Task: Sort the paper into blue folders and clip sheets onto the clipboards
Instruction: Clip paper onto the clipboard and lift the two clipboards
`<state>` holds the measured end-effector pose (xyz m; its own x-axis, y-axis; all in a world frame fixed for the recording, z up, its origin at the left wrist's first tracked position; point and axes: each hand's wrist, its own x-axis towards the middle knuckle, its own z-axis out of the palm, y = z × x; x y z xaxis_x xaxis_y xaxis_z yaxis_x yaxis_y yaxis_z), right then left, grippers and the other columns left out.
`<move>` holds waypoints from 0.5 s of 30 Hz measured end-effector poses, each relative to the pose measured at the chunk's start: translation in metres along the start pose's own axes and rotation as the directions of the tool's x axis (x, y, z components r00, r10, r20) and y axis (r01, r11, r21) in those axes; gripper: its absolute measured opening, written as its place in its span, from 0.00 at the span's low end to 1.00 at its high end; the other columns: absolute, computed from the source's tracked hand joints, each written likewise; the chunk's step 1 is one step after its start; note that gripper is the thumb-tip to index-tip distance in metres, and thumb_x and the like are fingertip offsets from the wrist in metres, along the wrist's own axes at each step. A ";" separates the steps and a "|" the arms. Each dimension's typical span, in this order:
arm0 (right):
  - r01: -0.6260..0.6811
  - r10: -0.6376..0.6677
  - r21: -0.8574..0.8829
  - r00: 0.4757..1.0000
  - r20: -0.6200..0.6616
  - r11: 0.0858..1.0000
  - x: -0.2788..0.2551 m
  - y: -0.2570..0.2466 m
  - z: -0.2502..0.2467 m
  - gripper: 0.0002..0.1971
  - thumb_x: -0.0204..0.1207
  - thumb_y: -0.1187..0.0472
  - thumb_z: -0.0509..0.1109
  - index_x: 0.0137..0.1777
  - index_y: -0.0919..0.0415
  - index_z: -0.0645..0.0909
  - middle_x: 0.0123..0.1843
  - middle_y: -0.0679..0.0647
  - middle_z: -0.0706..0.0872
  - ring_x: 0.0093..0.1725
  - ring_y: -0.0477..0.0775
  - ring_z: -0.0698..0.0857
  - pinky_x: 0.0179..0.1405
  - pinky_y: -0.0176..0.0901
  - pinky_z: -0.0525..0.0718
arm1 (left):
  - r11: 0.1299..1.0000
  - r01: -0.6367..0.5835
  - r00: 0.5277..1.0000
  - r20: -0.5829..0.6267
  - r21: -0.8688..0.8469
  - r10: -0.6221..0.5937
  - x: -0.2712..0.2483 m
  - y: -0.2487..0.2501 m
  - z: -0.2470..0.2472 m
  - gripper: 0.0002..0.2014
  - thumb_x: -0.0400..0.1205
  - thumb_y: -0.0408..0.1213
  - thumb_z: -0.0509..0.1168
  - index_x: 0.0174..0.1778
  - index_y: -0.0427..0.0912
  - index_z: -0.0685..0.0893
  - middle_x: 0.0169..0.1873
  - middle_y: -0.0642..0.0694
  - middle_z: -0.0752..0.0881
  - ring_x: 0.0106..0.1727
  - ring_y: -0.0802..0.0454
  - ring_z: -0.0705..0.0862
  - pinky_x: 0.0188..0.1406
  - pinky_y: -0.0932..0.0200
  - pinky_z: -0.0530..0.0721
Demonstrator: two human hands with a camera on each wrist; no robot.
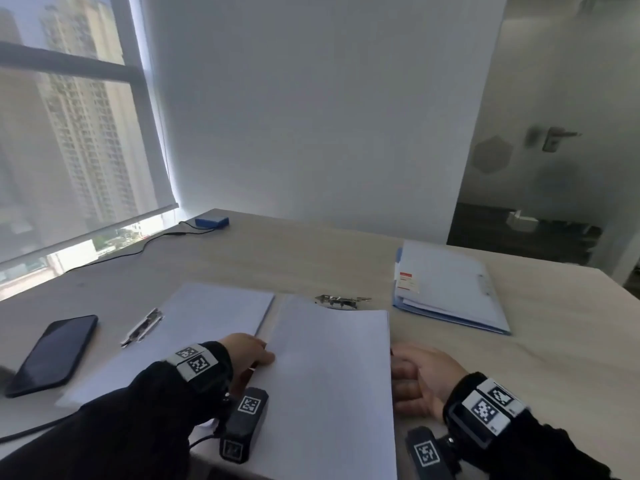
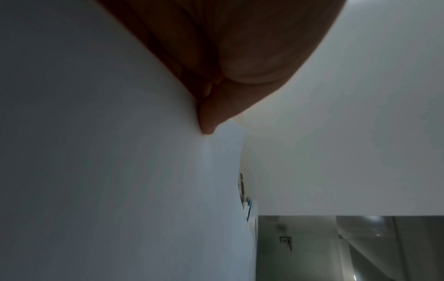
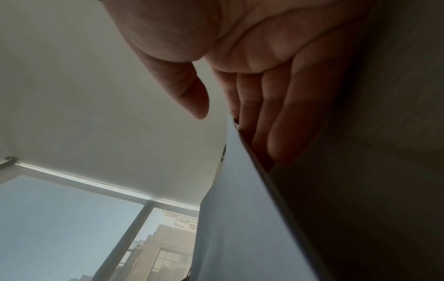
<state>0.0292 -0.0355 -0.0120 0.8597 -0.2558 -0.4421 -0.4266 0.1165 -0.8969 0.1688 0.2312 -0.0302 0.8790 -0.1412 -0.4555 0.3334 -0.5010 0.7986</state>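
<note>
A thick stack of white paper [image 1: 329,375] lies in front of me, and a metal clipboard clip [image 1: 341,301] shows beyond its far edge. My left hand [image 1: 249,355] holds the stack's left edge with the thumb on top; its fingers are hidden. In the left wrist view the hand [image 2: 228,57] presses against the sheet [image 2: 96,152]. My right hand [image 1: 415,375] is at the right edge. Its straight fingers [image 3: 283,123] are slid under the paper [image 3: 240,190], and the thumb is clear of it. A second clipboard with paper [image 1: 207,313] lies to the left. A blue folder [image 1: 446,289] with sheets sits at the far right.
A black phone [image 1: 52,355] lies at the left, near the table's edge. A blue box [image 1: 212,221] with a black cable sits at the back by the window. The light wooden table [image 1: 536,341] shows bare wood to the right of my right hand.
</note>
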 end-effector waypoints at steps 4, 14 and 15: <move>-0.009 0.009 0.020 1.000 -0.013 1.000 0.002 -0.003 0.005 0.16 0.74 0.54 0.69 0.55 0.64 0.88 0.49 0.67 0.93 0.40 0.65 0.90 0.53 0.65 0.86 | 0.999 0.026 1.000 -0.015 0.040 -0.026 0.005 0.004 0.002 0.22 0.79 0.28 0.67 0.71 0.31 0.76 0.71 0.33 0.79 0.63 0.41 0.83 0.38 0.65 0.78; 0.037 -0.012 0.165 0.989 -0.148 0.986 0.021 -0.015 0.001 0.12 0.81 0.60 0.64 0.62 0.60 0.75 0.51 0.67 0.92 0.47 0.67 0.92 0.47 0.64 0.90 | 0.999 0.041 0.999 0.008 0.005 -0.041 0.022 0.026 0.004 0.16 0.78 0.36 0.71 0.58 0.29 0.83 0.44 0.37 0.87 0.43 0.39 0.87 0.47 0.46 0.87; 0.040 -0.014 0.172 0.989 -0.149 0.984 0.022 -0.016 0.001 0.12 0.81 0.60 0.64 0.62 0.60 0.75 0.52 0.66 0.91 0.49 0.67 0.92 0.48 0.64 0.89 | 0.997 0.060 0.998 0.034 -0.042 -0.058 0.023 0.027 0.004 0.16 0.78 0.37 0.71 0.56 0.28 0.82 0.42 0.37 0.87 0.38 0.39 0.87 0.38 0.47 0.87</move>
<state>0.0551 -0.0415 -0.0075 0.8139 -0.3979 -0.4233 -0.3374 0.2694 -0.9020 0.1961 0.2112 -0.0210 0.8458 -0.1408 -0.5146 0.3995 -0.4720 0.7859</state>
